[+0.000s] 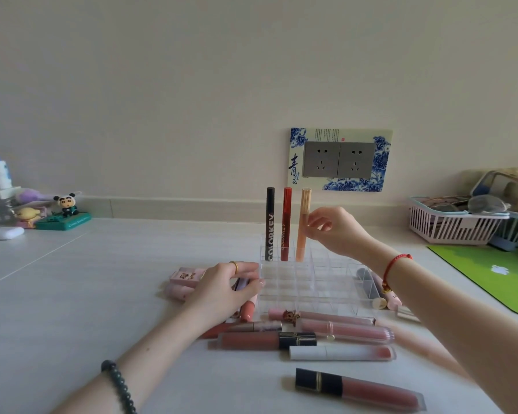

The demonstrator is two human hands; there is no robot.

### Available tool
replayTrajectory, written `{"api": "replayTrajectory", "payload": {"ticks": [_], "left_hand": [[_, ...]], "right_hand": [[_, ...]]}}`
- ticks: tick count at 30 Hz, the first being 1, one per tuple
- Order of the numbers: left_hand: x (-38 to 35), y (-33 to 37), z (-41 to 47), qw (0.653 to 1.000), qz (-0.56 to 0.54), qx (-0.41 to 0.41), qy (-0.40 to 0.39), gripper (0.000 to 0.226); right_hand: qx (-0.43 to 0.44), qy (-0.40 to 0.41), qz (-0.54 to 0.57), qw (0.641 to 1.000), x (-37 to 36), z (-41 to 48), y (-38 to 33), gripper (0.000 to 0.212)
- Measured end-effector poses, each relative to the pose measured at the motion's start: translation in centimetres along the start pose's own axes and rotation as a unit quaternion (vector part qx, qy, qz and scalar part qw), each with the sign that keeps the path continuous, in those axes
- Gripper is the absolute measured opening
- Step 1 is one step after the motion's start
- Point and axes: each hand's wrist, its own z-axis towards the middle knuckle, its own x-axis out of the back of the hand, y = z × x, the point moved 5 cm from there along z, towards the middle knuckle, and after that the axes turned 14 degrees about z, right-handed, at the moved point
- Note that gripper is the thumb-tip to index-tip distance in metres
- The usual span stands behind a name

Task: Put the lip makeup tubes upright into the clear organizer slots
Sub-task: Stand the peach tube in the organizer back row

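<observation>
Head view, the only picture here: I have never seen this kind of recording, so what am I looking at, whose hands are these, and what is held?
There is no machine. A camera worn on a person's head looks forward and down at their bare hands. On the table stands a clear organizer with three tubes upright in its back row: a black tube, a red tube and an orange tube. The right hand pinches the orange tube as it stands in its slot. The left hand rests against the organizer's left side, over some tubes lying there. More tubes lie flat in front, such as a white tube.
</observation>
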Motion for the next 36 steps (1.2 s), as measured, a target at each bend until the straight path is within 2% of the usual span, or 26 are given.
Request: {"api": "replayTrajectory", "payload": {"ticks": [16,36], "left_hand": [[-0.02,-0.13,-0.04,1.000,-0.006,0.000,0.012,0.040],[-0.23,-0.63,0.17,1.000,-0.013,-0.004,0.005,0.040]], "right_hand": [[0.009,-0.028,-0.026,0.999,-0.20,-0.15,-0.15,0.018],[0.005,-0.027,-0.028,0.999,-0.16,-0.35,0.13,0.022]]}}
